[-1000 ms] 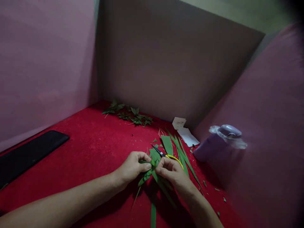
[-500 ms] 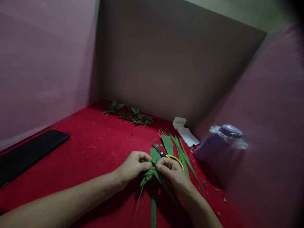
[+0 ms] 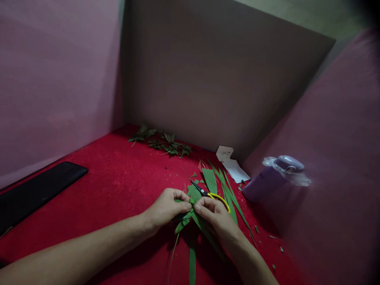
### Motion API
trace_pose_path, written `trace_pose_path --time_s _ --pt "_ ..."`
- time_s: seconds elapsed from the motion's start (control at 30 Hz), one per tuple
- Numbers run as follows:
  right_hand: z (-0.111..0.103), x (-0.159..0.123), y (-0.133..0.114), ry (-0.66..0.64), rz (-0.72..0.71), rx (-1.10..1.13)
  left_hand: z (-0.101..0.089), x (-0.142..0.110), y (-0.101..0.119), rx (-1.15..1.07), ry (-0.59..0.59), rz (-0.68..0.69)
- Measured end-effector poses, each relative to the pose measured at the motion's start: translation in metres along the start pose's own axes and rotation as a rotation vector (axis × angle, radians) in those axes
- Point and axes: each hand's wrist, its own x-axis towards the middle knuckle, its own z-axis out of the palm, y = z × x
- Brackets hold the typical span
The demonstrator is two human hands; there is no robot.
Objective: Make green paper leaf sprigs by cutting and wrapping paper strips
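Folded green leaf-strip bundle (image 3: 183, 223) between left hand (image 3: 166, 208) and right hand (image 3: 219, 217), both grips clamped on it, neither nearer. Long axis points 7 o'clock. Black-bladed, yellow-handled scissors (image 3: 203, 191) at right hand's 12 o'clock.

The left hand (image 3: 164, 208) and the right hand (image 3: 219, 217) are bare, each thumb (image 3: 184, 206) blunt-tipped with its nail showing. Back from the left wrist (image 3: 145, 223), the left forearm (image 3: 84, 248) is bare, broadening smoothly; the right forearm (image 3: 248, 253) is bare too.

Pink walls (image 3: 59, 75) L/R, v. dim
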Motion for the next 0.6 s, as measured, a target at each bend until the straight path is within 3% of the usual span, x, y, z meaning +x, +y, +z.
trace_pose_path --time_s 0.6 --pt "0.0047 -0.0042 -0.0076 0.011 -0.033 -0.001 0.0000 0.0007 0.0017 -0.030 -0.040 0.023"
